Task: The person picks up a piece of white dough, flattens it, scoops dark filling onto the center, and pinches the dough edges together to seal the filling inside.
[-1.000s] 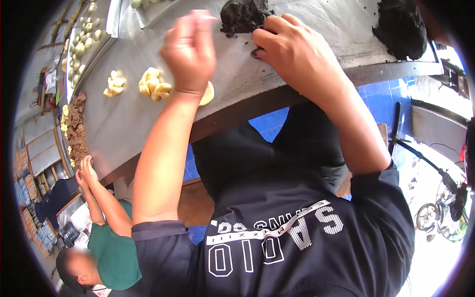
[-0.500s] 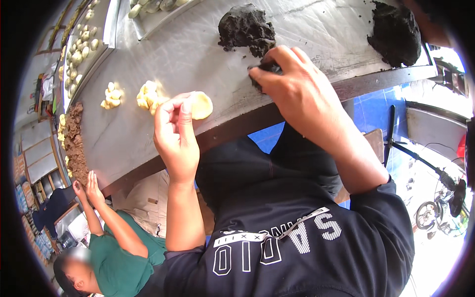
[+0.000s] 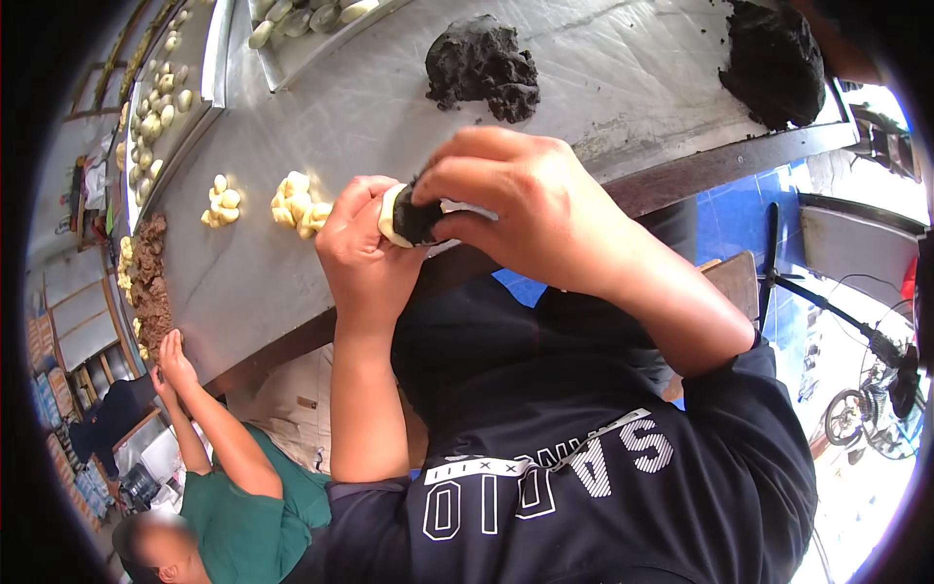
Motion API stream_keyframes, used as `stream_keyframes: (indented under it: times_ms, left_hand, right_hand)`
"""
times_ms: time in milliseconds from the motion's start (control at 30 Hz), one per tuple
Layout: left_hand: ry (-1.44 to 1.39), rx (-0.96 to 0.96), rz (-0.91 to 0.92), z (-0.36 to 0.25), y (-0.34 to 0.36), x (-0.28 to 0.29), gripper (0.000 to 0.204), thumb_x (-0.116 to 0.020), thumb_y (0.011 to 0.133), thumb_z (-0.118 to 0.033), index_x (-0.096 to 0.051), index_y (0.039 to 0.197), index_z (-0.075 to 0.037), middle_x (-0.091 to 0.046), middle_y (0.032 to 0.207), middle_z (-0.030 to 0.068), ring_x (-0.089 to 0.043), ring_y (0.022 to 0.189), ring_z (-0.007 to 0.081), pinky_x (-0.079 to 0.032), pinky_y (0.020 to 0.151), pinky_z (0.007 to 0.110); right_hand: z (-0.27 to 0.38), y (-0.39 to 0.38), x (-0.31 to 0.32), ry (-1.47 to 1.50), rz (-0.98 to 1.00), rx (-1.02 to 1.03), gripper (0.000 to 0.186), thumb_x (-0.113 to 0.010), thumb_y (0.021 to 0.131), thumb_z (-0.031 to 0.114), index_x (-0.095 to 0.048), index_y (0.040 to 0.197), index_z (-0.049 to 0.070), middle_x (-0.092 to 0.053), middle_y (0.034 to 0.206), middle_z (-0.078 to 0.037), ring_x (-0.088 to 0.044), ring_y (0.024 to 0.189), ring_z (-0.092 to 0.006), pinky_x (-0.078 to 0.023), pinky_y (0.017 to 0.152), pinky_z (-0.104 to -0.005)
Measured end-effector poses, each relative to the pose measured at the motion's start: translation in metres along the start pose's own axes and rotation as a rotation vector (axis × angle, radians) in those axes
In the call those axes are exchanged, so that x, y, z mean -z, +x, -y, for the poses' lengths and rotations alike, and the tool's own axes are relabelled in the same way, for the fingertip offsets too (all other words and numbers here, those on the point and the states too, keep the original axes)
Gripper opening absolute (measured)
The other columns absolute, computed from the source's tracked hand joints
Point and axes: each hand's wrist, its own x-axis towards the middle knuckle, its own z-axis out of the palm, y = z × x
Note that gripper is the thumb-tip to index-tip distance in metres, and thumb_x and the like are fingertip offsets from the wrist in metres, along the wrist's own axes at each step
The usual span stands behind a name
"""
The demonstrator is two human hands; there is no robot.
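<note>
My left hand (image 3: 365, 238) holds a flattened round of pale yellow dough (image 3: 391, 216) by its edge, off the front of the metal table. Against the dough's right face, my right hand (image 3: 516, 200) pinches a lump of black paste (image 3: 418, 212) between thumb and fingers. Paste and dough touch; the dough curves a little around it. Beyond my hands a bigger mound of black paste (image 3: 482, 68) sits on the table. To the left lie a cluster of yellow dough pieces (image 3: 297, 202) and a smaller cluster (image 3: 222, 201).
Trays of pale rounded pieces (image 3: 209, 73) (image 3: 316, 39) stand at the far left and back. Another black mound (image 3: 773, 63) lies at the right end of the table (image 3: 603, 88). At the left, a co-worker's hands (image 3: 173, 360) are beside brown filling (image 3: 151, 282).
My right hand has come left from the black mound with a lump of paste and brought it onto the dough round. My left hand has turned the dough to meet it.
</note>
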Motion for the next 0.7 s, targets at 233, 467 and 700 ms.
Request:
stream_keyframes:
  times_ms: [233, 467, 700]
  left_hand:
    - [-0.006, -0.134, 0.121, 0.001, 0.013, -0.001, 0.046, -0.103, 0.066, -0.015, -0.068, 0.094, -0.004, -0.071, 0.091, 0.0111, -0.071, 0.08, 0.0332, -0.058, 0.073, 0.043]
    - [-0.263, 0.111, 0.358, -0.006, -0.003, 0.0, 0.071, -0.113, 0.052, -0.042, -0.067, 0.092, -0.005, -0.066, 0.078, 0.0068, -0.066, 0.068, 0.0262, -0.056, 0.069, 0.038]
    - [-0.195, 0.037, 0.255, -0.006, 0.006, 0.005, 0.059, -0.11, 0.071, -0.035, -0.071, 0.105, -0.005, -0.065, 0.081, 0.0008, -0.061, 0.073, 0.0111, -0.053, 0.07, 0.029]
  right_hand:
    - [0.013, -0.013, -0.007, -0.04, 0.02, 0.087, 0.035, -0.084, 0.08, 0.002, -0.079, 0.114, 0.007, -0.074, 0.111, -0.012, -0.072, 0.102, -0.0326, -0.062, 0.083, -0.0446]
    - [0.001, 0.009, -0.008, -0.004, -0.021, -0.108, 0.056, -0.09, 0.074, 0.003, -0.076, 0.128, 0.008, -0.072, 0.127, -0.013, -0.068, 0.126, -0.0377, -0.057, 0.108, -0.0474]
    - [-0.007, -0.001, 0.033, -0.345, -0.211, -0.105, 0.037, -0.088, 0.087, 0.008, -0.081, 0.123, 0.004, -0.082, 0.12, -0.015, -0.077, 0.11, -0.0371, -0.063, 0.098, -0.0464]
